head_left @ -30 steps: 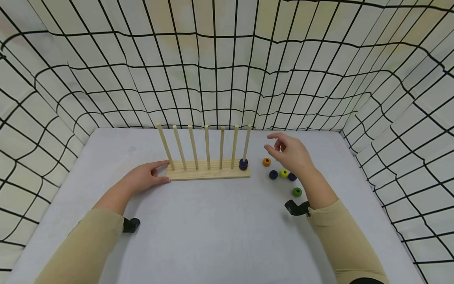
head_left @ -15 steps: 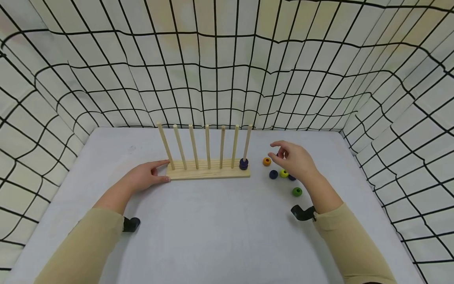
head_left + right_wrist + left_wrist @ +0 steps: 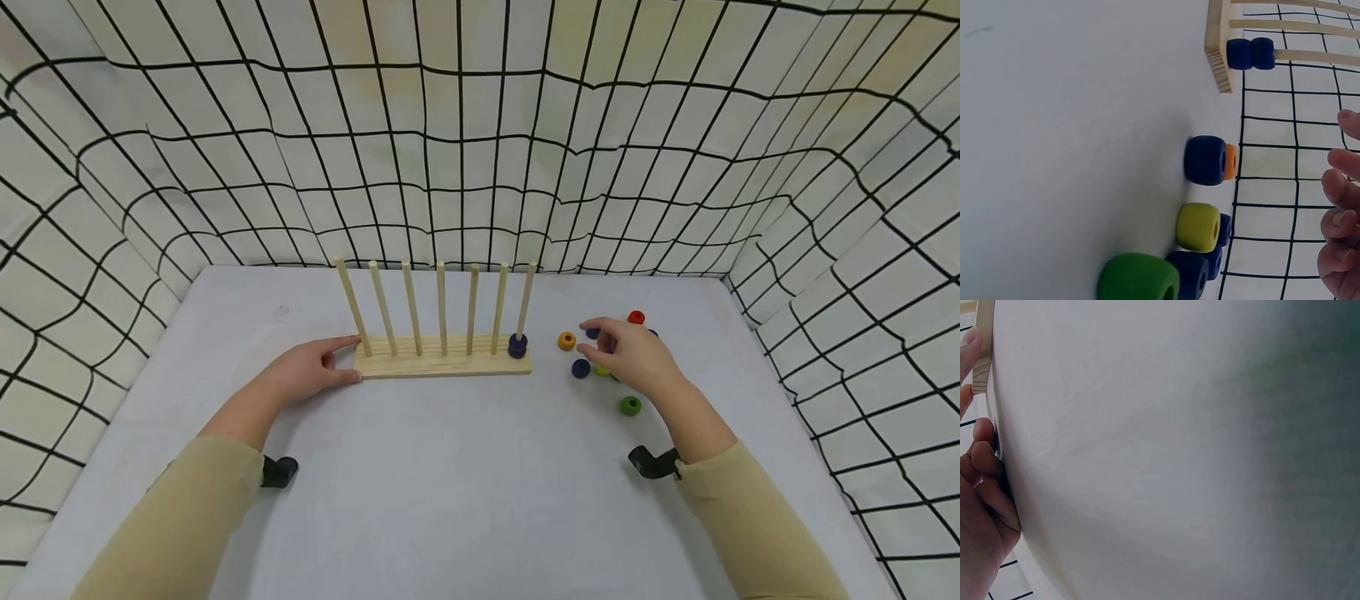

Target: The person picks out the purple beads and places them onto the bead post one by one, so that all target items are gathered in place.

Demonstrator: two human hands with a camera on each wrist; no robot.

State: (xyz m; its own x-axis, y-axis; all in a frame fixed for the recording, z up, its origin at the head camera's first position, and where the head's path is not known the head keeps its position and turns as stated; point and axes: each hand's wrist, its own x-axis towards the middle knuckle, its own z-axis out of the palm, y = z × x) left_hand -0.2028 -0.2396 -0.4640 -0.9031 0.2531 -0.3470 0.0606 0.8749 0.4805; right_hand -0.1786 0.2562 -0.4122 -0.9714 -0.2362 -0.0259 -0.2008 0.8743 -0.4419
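A wooden peg stand [image 3: 442,365] with a row of several upright pegs is on the white table. Two dark blue beads [image 3: 517,346] are stacked on its rightmost peg. My left hand [image 3: 300,375] grips the stand's left end, thumb at the front corner and index finger behind. Over the loose beads to the right of the stand hovers my right hand [image 3: 636,357], thumb and index finger apart with nothing between them. Near its fingertips lie an orange bead [image 3: 566,341] and a dark blue bead [image 3: 581,368]. A yellow bead [image 3: 1197,227] is partly hidden under this hand in the head view.
A green bead [image 3: 630,406] lies closest to the front, and a red bead [image 3: 636,317] sits behind the right hand. More blue beads [image 3: 1188,273] cluster beside the yellow one. Black netting [image 3: 461,167] over white walls encloses the table's back and sides.
My right hand has moved right and lower, away from the peg stand and over the beads. The red bead has come into view behind it. My left hand keeps its grip.
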